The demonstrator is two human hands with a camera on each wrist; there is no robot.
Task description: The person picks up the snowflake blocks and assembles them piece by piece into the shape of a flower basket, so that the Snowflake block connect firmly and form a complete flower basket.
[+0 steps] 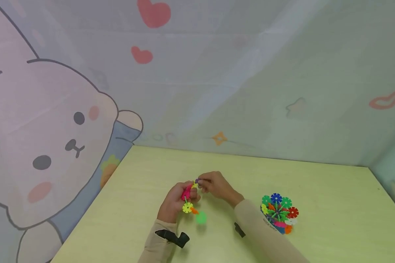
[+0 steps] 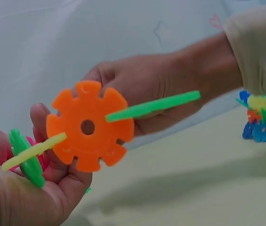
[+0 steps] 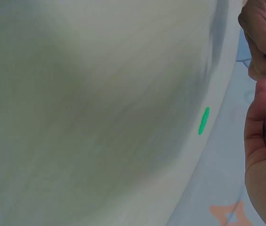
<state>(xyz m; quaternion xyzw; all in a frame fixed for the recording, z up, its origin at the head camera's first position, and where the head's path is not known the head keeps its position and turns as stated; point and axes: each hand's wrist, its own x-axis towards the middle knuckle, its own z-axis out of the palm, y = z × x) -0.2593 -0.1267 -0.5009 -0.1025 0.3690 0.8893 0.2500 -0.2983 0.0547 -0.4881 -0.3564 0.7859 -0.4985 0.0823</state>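
Note:
My left hand grips a chain of notched plastic building discs around a pink disc. Below the palm, the chain runs on through a yellow disc and an orange disc to a light green disc at the free end. In the left wrist view, another green disc sits by the palm. At the chain's upper end, my right hand pinches a purple disc between thumb and fingers. That disc meets a yellow disc just beyond the left fingertips.
A round cluster of many-coloured discs stands on the pale yellow table, beside the right forearm. One green disc shows near the table edge in the right wrist view. Behind rises a printed cloth backdrop.

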